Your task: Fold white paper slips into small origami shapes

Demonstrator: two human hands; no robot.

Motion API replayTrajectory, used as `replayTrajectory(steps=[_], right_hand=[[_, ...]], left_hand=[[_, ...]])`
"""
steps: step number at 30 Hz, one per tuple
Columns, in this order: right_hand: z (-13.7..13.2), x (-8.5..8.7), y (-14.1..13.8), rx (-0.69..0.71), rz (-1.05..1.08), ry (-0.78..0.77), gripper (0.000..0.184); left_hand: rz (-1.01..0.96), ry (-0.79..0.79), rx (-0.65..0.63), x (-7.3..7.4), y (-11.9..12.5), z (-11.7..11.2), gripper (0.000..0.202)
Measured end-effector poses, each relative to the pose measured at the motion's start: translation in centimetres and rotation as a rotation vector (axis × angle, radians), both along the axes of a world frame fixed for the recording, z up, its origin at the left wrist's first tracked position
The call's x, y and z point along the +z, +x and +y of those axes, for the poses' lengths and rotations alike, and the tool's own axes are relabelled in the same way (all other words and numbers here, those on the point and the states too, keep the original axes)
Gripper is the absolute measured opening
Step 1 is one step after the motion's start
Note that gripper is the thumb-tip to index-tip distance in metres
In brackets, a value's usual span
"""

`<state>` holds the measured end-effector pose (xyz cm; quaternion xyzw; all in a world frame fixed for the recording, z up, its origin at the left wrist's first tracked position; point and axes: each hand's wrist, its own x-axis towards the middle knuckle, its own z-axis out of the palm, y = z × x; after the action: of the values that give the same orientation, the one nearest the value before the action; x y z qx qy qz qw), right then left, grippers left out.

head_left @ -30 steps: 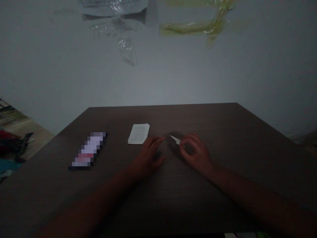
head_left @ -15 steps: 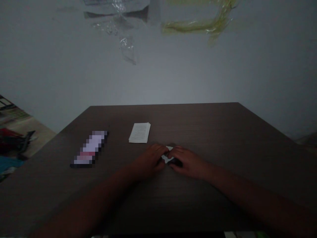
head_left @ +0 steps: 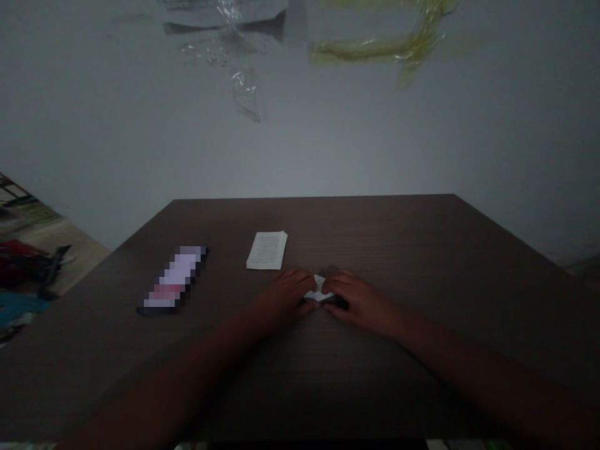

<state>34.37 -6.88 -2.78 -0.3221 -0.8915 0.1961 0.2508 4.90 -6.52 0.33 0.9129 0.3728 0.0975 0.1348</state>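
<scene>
- Head view, dim light, looking down across a tabletop toward a wall.
- Small folded white paper piece [head_left: 319,289]: on the tabletop between both hands, near the table's middle; long axis roughly left to right, slightly slanted; partly hidden by fingers; no writing visible.
- Left bare hand [head_left: 285,294]: closed, with curled fingers and thumb pinching the left end of the paper piece.
- Right bare hand [head_left: 359,303]: closed in the same way, with fingertips pressed on the right end of the paper piece. Neither hand nearer; both touching.
- Stack of white printed paper slips [head_left: 267,250]: flat, neatly squared, just beyond the left hand; printed lines too small to read.
- Pixelated rectangular object [head_left: 173,280]: lying slantwise left of the stack; white, pink and dark patches; blurred, with no readable label.
- Dark brown wood-grain table [head_left: 375,228]: bearing all of the above.
- Pale grey wall [head_left: 300,144]: beyond the table, with clear plastic film [head_left: 244,94] and a yellow-green plastic strip [head_left: 375,51] at the top of the view.
- Far left, on the floor: a red item [head_left: 23,262] and a blue item [head_left: 23,305], both indistinct.
</scene>
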Motion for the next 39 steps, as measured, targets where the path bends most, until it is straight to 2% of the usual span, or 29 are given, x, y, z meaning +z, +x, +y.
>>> replayTrajectory(steps=[9, 16, 23, 31, 39], right_hand=[[0.5, -0.8, 0.3, -0.027, -0.026, 0.066, 0.019], [0.5, -0.7, 0.1, -0.026, -0.042, 0.085, 0.018], [0.5, -0.6, -0.1, -0.028, -0.032, 0.049, 0.018], [0.7, -0.6, -0.1, -0.029, -0.014, 0.03, 0.008], [1.4, -1.1, 0.2, -0.095, 0.019, -0.024, 0.016]], left_hand=[[0.006, -0.003, 0.026, -0.3, -0.2, 0.5, 0.02], [0.021, -0.059, 0.04, 0.2, 0.0, 0.3, 0.027], [0.046, -0.024, 0.0, 0.5, 0.4, 0.0, 0.028], [-0.001, -0.013, -0.019, 0.6, 0.3, 0.2, 0.012], [-0.049, -0.07, -0.037, 1.1, -0.1, 0.3, 0.024]])
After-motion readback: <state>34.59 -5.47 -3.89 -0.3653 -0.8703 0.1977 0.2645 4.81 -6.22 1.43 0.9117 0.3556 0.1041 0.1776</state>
